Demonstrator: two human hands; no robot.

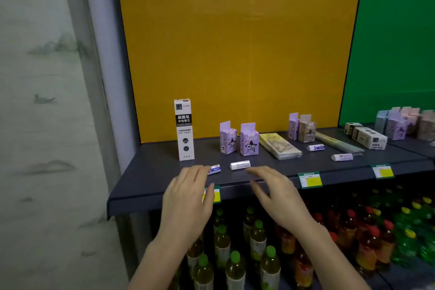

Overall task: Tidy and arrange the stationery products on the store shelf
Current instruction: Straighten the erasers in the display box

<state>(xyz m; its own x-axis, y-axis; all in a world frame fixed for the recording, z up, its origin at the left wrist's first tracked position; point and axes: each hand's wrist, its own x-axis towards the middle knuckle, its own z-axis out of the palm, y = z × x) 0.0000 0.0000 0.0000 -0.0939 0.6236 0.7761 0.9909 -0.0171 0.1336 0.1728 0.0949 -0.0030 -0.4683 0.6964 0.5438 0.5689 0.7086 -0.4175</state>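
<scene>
A dark shelf carries stationery. A tall white refill box stands upright at the left. Two purple boxes stand beside it, then a flat yellowish packet. Two small white erasers lie near the front edge: one touches my left hand's fingertips, the other lies just beyond my right hand's fingers. Further right lie two more erasers. My left hand and my right hand hover over the shelf's front edge, fingers spread, holding nothing.
A purple and a brown box stand at the back right, next to a long greenish packet and white boxes. Green-and-yellow price tags hang on the front lip. Bottled drinks fill the shelf below. A grey wall is at the left.
</scene>
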